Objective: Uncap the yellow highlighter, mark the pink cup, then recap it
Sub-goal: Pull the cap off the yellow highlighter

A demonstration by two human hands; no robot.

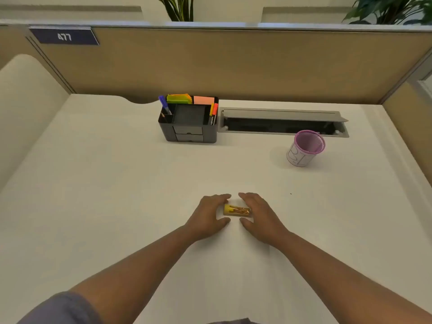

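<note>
We count two bare hands on the white desk (117,183), both low at about six o'clock from the desk's middle. Our left hand (209,213) and right hand (259,215) lie palm down with fingers spread, one on each side of a single small clear box (238,210) that holds yellow and golden bits we cannot make out. Neither hand is closed around anything; the fingertips and thumbs sit just beside the box's ends, and we cannot tell whether they touch it. One pink cup (305,148), a mesh pot with a white paper band bearing dark pen lines, stands upright at about two o'clock, well apart from the hands. One black organiser (190,123) stands at twelve o'clock, with two small drawers in its front. In it we count one blue pen (164,105) at its left, one stack of yellow and green sticky notes (178,98), one pad of orange notes (203,100), and at its right side an orange marker (215,109) with a yellow highlighter (211,111) just beside it, both upright and capped as far as we can see. One grey cable hatch (282,122) lies open just right of the organiser, behind the cup. On the partition at ten o'clock hangs one blue plate (64,36) reading 477.
</note>
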